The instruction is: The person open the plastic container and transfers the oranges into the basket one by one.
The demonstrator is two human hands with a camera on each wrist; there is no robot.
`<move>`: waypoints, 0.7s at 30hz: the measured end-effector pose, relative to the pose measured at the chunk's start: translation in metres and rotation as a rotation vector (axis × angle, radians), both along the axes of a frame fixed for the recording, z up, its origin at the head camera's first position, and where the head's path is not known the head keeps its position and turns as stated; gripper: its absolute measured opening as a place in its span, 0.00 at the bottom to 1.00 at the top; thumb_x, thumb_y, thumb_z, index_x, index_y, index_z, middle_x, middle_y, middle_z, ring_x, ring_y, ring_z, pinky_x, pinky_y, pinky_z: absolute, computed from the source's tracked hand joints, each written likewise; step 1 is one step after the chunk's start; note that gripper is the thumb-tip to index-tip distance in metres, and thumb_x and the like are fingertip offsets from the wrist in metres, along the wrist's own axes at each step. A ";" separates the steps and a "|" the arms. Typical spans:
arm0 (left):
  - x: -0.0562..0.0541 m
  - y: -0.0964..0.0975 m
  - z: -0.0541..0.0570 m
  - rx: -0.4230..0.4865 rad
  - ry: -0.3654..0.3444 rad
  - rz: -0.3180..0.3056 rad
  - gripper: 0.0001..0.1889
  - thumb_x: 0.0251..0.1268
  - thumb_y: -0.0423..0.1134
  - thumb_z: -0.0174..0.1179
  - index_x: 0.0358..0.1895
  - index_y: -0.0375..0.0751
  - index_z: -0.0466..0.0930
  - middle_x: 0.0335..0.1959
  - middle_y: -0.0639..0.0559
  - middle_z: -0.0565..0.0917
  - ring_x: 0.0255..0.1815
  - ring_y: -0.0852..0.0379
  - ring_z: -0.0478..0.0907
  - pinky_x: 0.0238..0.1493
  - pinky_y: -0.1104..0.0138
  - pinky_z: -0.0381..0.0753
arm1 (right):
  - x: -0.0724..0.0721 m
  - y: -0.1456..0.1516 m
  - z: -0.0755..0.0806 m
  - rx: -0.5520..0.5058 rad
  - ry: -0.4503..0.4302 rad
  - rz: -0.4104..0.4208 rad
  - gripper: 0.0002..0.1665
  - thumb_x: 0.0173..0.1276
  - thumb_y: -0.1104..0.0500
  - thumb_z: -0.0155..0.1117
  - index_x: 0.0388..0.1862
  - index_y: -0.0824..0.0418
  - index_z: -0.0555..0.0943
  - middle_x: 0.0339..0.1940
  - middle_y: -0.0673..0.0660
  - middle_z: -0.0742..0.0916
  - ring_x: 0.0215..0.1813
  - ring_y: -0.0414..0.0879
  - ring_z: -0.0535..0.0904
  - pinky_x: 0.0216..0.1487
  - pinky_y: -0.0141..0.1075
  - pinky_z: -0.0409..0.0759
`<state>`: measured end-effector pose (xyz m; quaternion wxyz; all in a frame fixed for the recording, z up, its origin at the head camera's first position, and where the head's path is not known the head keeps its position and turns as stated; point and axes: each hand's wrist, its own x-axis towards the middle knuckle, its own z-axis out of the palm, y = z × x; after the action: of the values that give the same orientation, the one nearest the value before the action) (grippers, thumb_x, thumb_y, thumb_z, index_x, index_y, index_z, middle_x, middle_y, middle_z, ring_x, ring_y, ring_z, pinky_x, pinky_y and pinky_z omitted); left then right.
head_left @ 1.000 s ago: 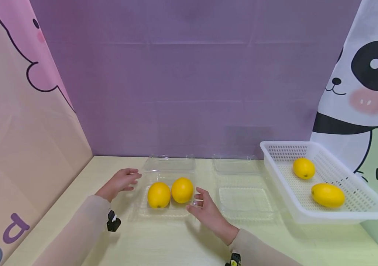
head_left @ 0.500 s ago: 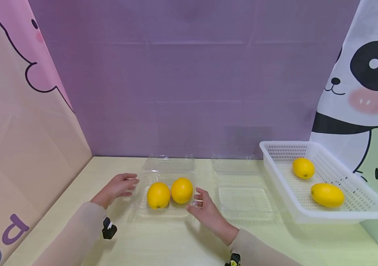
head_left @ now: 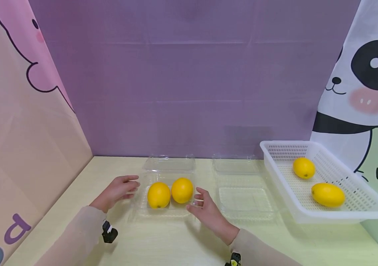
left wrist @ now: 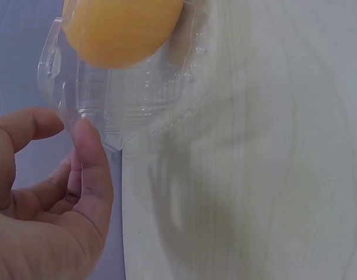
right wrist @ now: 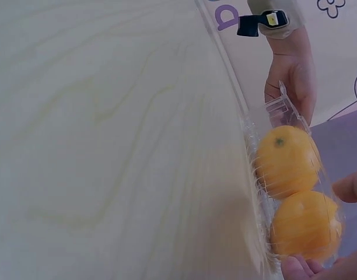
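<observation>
Two round oranges [head_left: 158, 195] [head_left: 182, 190] sit side by side in a clear plastic clamshell box [head_left: 179, 213], whose lid [head_left: 169, 164] lies back toward the purple wall. At the box's left edge is my left hand [head_left: 117, 191], fingers loosely bent; the left wrist view has its fingertips [left wrist: 88, 137] right at the clear rim. My right hand [head_left: 209, 212] stays by the box's right edge, thumb and fingers spread apart, beside the right-hand orange. In the right wrist view its thumb [right wrist: 295, 267] and a finger [right wrist: 350, 188] show on either side of the nearer orange [right wrist: 305, 226].
A second clear clamshell box [head_left: 244, 199] lies open to the right. Beyond it stands a white perforated basket [head_left: 345, 217] holding two lemons [head_left: 303, 168] [head_left: 327, 195]. A purple backdrop [head_left: 189, 81] rises behind the pale wooden table [head_left: 162, 244].
My left hand has shifted slightly down and left along the box's side. My right hand, the box and the oranges have stayed where they were.
</observation>
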<state>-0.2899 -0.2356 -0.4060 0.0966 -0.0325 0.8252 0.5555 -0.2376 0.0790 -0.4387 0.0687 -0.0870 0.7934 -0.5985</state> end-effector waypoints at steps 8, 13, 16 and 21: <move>0.002 0.000 -0.001 0.012 0.009 -0.007 0.30 0.75 0.40 0.54 0.74 0.26 0.60 0.66 0.29 0.72 0.60 0.36 0.73 0.54 0.59 0.83 | -0.001 0.000 0.000 -0.009 0.000 0.001 0.46 0.68 0.57 0.68 0.76 0.69 0.56 0.66 0.67 0.72 0.63 0.60 0.71 0.61 0.54 0.76; 0.002 0.001 -0.001 0.012 0.000 -0.002 0.30 0.75 0.39 0.53 0.74 0.27 0.60 0.66 0.29 0.71 0.61 0.37 0.72 0.53 0.60 0.83 | -0.002 0.002 0.003 -0.017 0.009 0.005 0.45 0.69 0.56 0.68 0.76 0.70 0.56 0.67 0.68 0.71 0.66 0.64 0.70 0.63 0.56 0.74; 0.002 0.001 -0.001 0.015 -0.001 -0.003 0.30 0.75 0.38 0.53 0.74 0.27 0.60 0.66 0.29 0.71 0.62 0.37 0.72 0.53 0.60 0.83 | -0.003 0.002 0.005 -0.026 0.033 0.003 0.44 0.69 0.57 0.67 0.75 0.71 0.57 0.68 0.69 0.70 0.67 0.66 0.68 0.65 0.58 0.72; 0.002 0.001 -0.001 0.012 -0.007 0.001 0.29 0.76 0.38 0.53 0.74 0.27 0.61 0.66 0.30 0.71 0.61 0.37 0.73 0.54 0.59 0.82 | -0.004 0.001 0.007 -0.027 0.096 0.007 0.43 0.69 0.61 0.67 0.75 0.72 0.57 0.69 0.70 0.69 0.68 0.66 0.67 0.69 0.59 0.66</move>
<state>-0.2879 -0.2345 -0.4071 0.0993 -0.0341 0.8216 0.5603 -0.2415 0.0803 -0.4319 0.0316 -0.1193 0.7872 -0.6042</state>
